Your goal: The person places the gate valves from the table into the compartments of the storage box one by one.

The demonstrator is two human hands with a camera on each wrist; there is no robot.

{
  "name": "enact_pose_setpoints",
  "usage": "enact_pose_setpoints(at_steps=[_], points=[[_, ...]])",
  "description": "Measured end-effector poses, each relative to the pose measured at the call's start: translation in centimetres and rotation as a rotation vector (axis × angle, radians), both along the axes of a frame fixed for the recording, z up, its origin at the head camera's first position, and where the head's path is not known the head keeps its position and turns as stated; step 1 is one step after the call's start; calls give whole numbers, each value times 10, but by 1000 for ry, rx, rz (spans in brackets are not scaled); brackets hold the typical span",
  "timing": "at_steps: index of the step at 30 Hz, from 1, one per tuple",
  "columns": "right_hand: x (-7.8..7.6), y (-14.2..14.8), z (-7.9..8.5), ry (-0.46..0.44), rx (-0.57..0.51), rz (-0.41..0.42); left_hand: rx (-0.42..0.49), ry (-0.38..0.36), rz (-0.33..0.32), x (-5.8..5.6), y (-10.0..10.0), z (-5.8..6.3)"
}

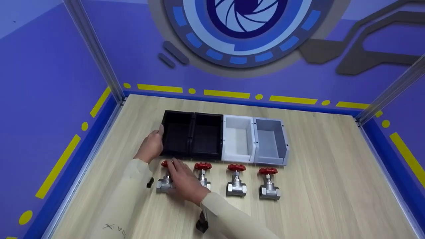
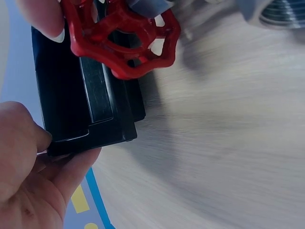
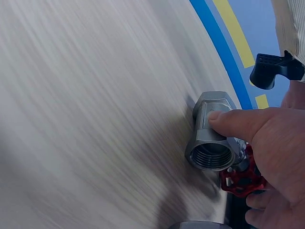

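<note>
My left hand (image 1: 152,145) is at the left side of the leftmost black bin (image 2: 95,129), its thumb and fingers pinching the bin's corner in the left wrist view. My right hand (image 1: 187,181) holds the leftmost gate valve (image 3: 212,129), a silver threaded body with a red handwheel (image 2: 121,40). Its thumb lies along the valve body, while the fingers reach over the handwheel. In the head view this hand hides part of that valve and part of the second valve (image 1: 203,167) beside it.
Right of the black bins stand a white bin (image 1: 224,146) and a grey bin (image 1: 270,161), all side by side. Two more red-wheeled valves, a third valve (image 1: 236,187) and a rightmost valve (image 1: 269,192), stand before them. Blue-purple walls (image 1: 132,49) enclose the wooden table (image 1: 318,186).
</note>
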State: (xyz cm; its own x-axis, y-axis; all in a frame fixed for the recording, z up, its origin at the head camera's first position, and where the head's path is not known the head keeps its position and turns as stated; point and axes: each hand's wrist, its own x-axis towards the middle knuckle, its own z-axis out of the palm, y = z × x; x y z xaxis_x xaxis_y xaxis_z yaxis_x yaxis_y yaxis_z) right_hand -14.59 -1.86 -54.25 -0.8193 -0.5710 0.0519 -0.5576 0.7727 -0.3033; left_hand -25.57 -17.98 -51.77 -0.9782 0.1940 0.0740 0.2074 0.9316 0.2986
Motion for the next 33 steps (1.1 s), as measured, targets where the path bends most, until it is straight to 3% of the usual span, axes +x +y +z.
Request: enact_pose_setpoints(at_steps=[5,10,18,25,33], points=[[3,-5,1,13,42,-28,-2,-43,11,0,0,-1],[7,-9,3,87,131,-64,14,-54,13,0,3,-4],[7,-15,4,156,178,-81,29,-11,9,2,0,-3],[6,-17,3,174,183,-89,28,-31,15,1,-1,-1],[5,-17,4,248,207,-121,37,17,12,-1,1,-4]])
